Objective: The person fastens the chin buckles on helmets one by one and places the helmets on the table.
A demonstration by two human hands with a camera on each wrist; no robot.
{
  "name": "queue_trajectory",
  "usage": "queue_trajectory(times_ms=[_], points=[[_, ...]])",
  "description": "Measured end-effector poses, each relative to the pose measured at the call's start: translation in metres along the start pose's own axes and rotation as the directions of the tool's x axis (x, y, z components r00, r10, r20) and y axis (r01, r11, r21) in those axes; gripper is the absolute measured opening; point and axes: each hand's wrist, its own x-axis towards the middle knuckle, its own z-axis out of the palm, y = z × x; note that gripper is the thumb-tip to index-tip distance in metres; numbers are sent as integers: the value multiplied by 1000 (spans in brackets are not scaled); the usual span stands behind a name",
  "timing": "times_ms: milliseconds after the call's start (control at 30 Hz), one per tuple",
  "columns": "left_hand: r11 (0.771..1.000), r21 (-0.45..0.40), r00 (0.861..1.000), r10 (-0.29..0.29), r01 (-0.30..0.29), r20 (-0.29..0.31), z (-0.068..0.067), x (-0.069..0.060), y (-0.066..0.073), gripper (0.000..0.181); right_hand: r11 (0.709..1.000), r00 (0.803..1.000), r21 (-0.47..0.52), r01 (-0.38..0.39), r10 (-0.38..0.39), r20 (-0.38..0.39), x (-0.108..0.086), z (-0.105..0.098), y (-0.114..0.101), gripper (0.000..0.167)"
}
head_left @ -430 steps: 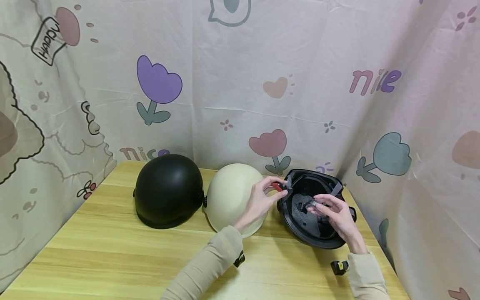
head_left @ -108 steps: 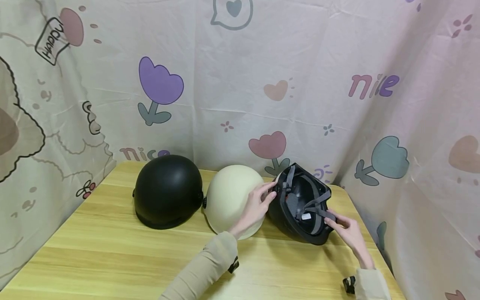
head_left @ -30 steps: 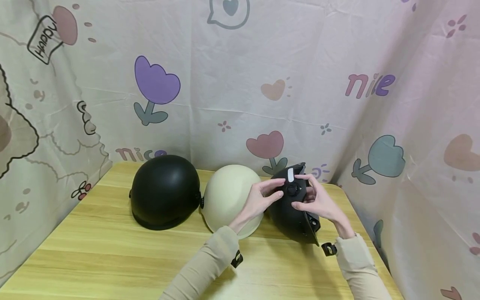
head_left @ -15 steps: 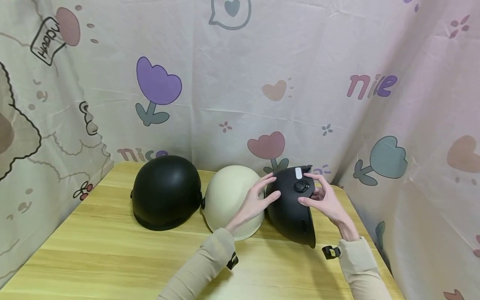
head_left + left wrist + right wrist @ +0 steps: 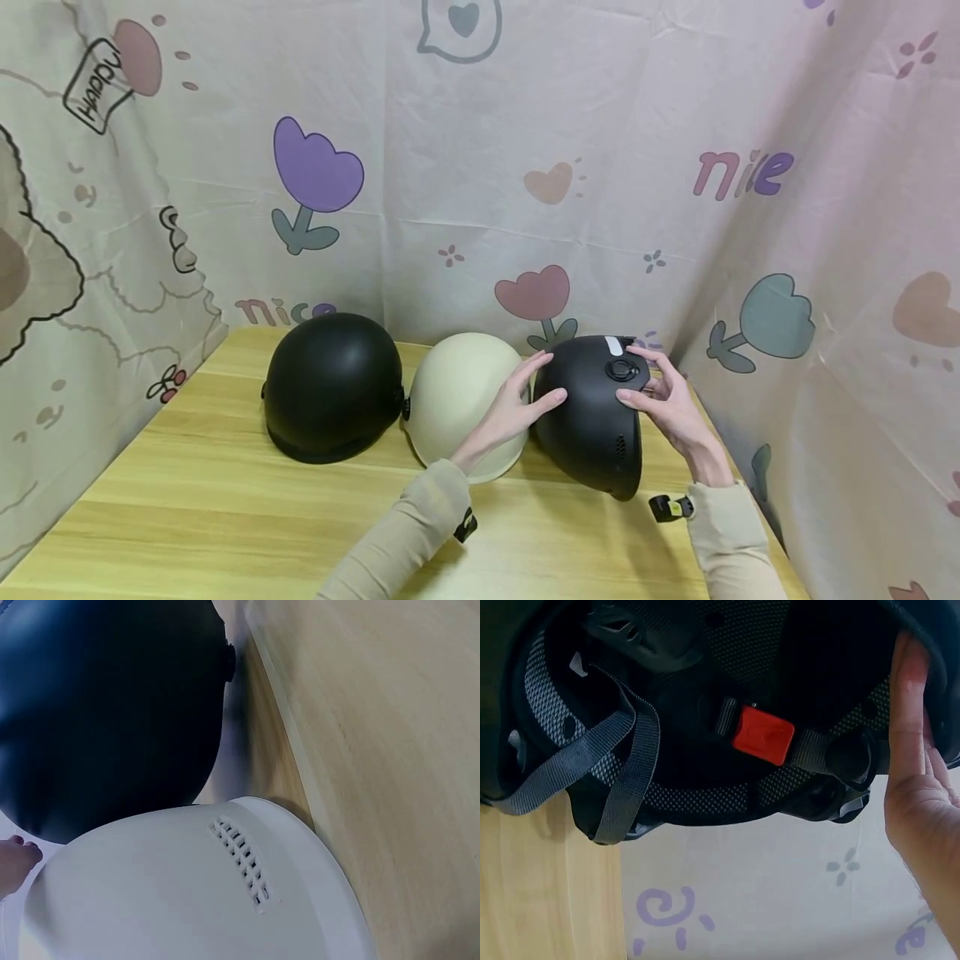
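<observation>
A black helmet (image 5: 585,417) stands tilted at the right, its domed shell, round side knob (image 5: 622,370) and white sticker (image 5: 614,346) towards the head camera. My right hand (image 5: 671,408) grips its rim, thumb outside by the knob. In the right wrist view, the fingers (image 5: 909,712) reach inside the rim. That view shows the lining, grey straps (image 5: 634,765) and a red buckle (image 5: 763,735), fastened to a strap. With fingers and thumb spread, my left hand (image 5: 517,408) lies against the shell's left side, in front of the cream helmet (image 5: 457,392). Its fingertips touch the black shell.
Another black helmet (image 5: 330,387) sits dome up at the left, close beside the cream one. All three stand in a row on the wooden table (image 5: 262,517). A printed curtain (image 5: 450,167) hangs behind; the table's right edge runs near the right forearm.
The right black helmet, earlier with its inside and straps facing up, has been turned over so its shell shows. In the last second it rolled further right and down, my right hand moving with it.
</observation>
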Motion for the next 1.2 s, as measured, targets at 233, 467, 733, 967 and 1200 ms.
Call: queue_trajectory(times_ms=[233, 467, 733, 967, 1200], points=[[999, 32, 1000, -20, 20, 1, 1, -1, 0, 70, 994, 1000, 112, 7, -8, 9, -5, -8, -1, 66], [996, 69, 997, -56, 53, 49, 2, -2, 1, 78, 984, 1000, 176, -26, 23, 20, -10, -15, 1, 62], [988, 128, 988, -106, 91, 114, 7, -4, 4, 84, 967, 998, 255, 9, -26, 63, -16, -25, 5, 63], [991, 111, 989, -82, 69, 120, 9, -4, 4, 88, 917, 996, 396, 40, -70, 61, -21, -30, 9, 61], [991, 121, 990, -79, 65, 120, 12, -2, 5, 88, 923, 993, 384, 6, -51, 106, -21, -33, 9, 59]])
